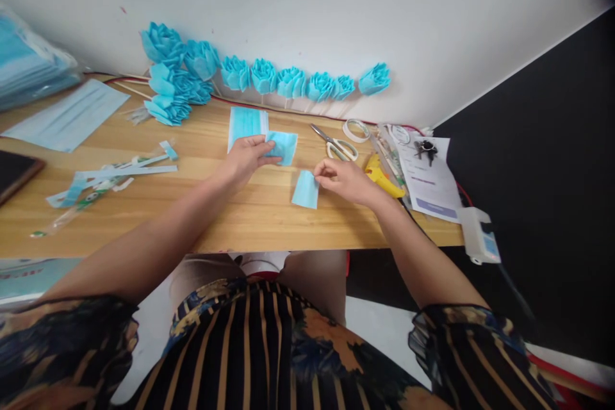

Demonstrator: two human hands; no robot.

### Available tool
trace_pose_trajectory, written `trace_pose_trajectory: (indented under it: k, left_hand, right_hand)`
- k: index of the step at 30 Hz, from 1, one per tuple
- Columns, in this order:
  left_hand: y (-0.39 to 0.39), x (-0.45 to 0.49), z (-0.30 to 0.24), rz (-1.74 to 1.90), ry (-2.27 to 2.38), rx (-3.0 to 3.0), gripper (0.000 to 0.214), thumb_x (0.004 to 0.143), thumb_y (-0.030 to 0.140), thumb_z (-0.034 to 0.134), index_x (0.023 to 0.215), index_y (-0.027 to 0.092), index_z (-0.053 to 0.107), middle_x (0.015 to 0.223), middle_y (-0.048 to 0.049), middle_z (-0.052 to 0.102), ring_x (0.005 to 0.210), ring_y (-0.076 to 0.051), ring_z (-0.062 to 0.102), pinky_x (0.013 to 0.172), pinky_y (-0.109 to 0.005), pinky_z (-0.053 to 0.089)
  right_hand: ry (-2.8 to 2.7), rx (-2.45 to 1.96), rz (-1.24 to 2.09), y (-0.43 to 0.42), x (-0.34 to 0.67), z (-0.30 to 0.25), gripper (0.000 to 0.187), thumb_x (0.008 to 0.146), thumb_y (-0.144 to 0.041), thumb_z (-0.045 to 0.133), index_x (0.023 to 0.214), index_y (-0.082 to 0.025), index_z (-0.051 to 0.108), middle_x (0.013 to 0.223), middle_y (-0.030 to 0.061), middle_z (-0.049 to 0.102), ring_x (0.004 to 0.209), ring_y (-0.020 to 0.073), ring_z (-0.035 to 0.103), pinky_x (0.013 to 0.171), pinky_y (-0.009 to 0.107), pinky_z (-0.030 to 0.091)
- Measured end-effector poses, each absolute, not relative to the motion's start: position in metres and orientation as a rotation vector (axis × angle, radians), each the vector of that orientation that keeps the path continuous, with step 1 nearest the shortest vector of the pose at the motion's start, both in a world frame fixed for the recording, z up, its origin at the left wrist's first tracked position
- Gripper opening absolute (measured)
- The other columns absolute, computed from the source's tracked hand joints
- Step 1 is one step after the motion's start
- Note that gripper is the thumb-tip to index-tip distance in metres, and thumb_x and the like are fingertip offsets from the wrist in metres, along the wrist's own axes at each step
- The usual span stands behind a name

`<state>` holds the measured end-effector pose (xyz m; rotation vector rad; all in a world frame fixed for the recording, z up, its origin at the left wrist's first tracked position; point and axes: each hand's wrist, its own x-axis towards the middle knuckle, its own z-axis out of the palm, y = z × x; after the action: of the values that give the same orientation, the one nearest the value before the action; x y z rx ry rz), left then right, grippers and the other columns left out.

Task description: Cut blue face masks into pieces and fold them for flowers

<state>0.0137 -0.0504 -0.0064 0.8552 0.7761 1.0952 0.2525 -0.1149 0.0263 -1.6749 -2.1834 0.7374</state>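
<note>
My left hand [251, 155] grips a blue square of mask fabric [284, 147], thumb on top and fingers beneath. Just behind that hand, a larger blue mask sheet [241, 125] lies on the table. Between the fingertips of my right hand [342, 179] is the upper right corner of a smaller blue fabric piece [306, 189], which hangs over or rests on the wood; I cannot tell which. White-handled scissors [340, 148] lie behind my right hand, partly open. A yellow glue gun [383, 176] sits to its right.
Blue fabric flowers [291, 82] on sticks line the wall, with several more heaped at left. A tape roll [356, 131], a printed sheet [430, 176] and keys [426, 149] lie at right. Fabric strips [115, 173], a phone [16, 173] and packed masks [33, 61] occupy the left.
</note>
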Motion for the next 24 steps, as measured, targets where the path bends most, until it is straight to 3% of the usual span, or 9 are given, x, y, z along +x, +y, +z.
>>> trace_pose_trajectory:
  k: [7,14,19,24]
  left_hand:
    - [-0.05,0.013,-0.008,1.088,0.75,0.876,0.017,0.078,0.014,0.077,0.067,0.011,0.065,0.071,-0.0005,0.062,0.072,-0.012,0.061,0.085,-0.036,0.059]
    - [-0.047,0.012,-0.009,1.075,0.766,0.858,0.022,0.074,0.02,0.083,0.065,0.013,0.064,0.07,0.0013,0.06,0.071,-0.011,0.059,0.088,-0.037,0.059]
    - [-0.048,0.012,-0.011,1.057,0.761,0.816,0.026,0.073,0.02,0.084,0.062,0.013,0.062,0.065,0.003,0.057,0.068,-0.01,0.059,0.089,-0.038,0.059]
    - [-0.051,0.012,-0.012,0.944,0.714,0.863,0.022,0.071,0.028,0.088,0.076,0.01,0.074,0.078,-0.0057,0.072,0.078,-0.016,0.069,0.09,-0.037,0.058]
  right_hand:
    - [-2.182,-1.421,0.819,-0.107,0.242,0.047,0.019,0.08,-0.018,0.057,0.096,-0.022,0.067,0.096,0.0037,0.073,0.086,0.0191,0.066,0.082,0.034,0.051]
    - [-2.365,-1.382,0.787,-0.098,0.242,0.068,0.044,0.077,-0.008,0.052,0.114,-0.023,0.069,0.093,0.0004,0.074,0.08,0.0155,0.067,0.071,0.028,0.048]
    - [-2.588,-1.339,0.789,-0.09,0.23,0.069,0.048,0.083,-0.006,0.051,0.121,-0.026,0.071,0.095,-0.0016,0.08,0.077,0.0144,0.07,0.07,0.027,0.047]
    - [-2.595,-1.266,0.579,-0.084,0.209,0.058,0.052,0.089,-0.007,0.054,0.136,-0.029,0.061,0.113,0.0026,0.077,0.094,0.018,0.072,0.082,0.031,0.051]
